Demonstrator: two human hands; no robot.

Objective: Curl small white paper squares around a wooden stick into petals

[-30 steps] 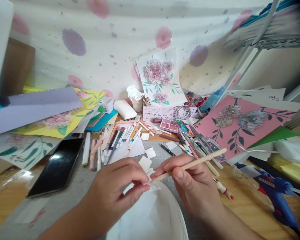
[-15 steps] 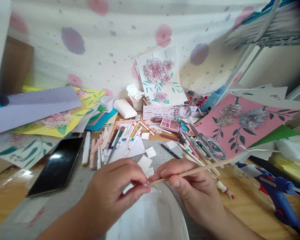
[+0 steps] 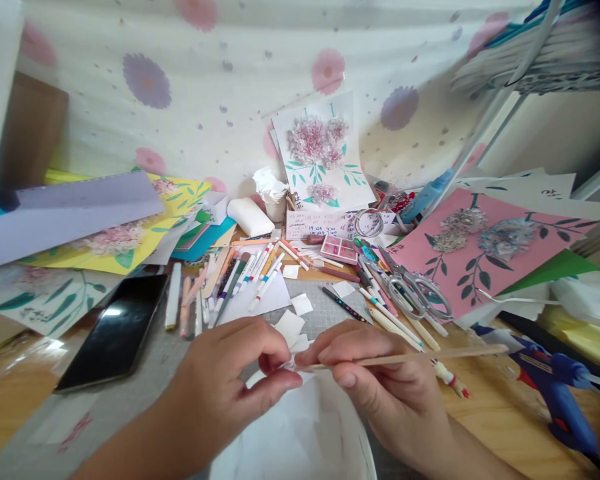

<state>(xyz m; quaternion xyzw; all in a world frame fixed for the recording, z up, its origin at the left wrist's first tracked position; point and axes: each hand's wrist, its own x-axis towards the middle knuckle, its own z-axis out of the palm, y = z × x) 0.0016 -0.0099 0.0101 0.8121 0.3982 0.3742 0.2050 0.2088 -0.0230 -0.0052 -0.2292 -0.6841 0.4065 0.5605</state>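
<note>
My left hand (image 3: 245, 373) is closed, thumb and forefinger pinching a small whitish, crumpled scrap (image 3: 291, 364) that the fingers mostly hide. My right hand (image 3: 380, 373) grips a thin pale wooden stick (image 3: 410, 357) between thumb and fingers. The stick's tip meets the scrap at my left fingertips, and its other end points off to the right. Below both hands is a round white dish (image 3: 290, 433) holding pale pieces too blurred to make out. Several small white paper squares (image 3: 290, 327) lie just beyond my fingers.
Markers (image 3: 250, 270) spread across the back of the grey mat (image 3: 155, 407). On the left lies a black phone (image 3: 115, 333); on the right are scissors (image 3: 415, 290) and a blue glue gun (image 3: 555, 377). Flower pictures, one on pink paper (image 3: 510, 267), stand around.
The wooden stick has swung from slanting up to the right to nearly level, its far end lower and further right. My right fingers have shifted slightly around it; my left hand barely moves.
</note>
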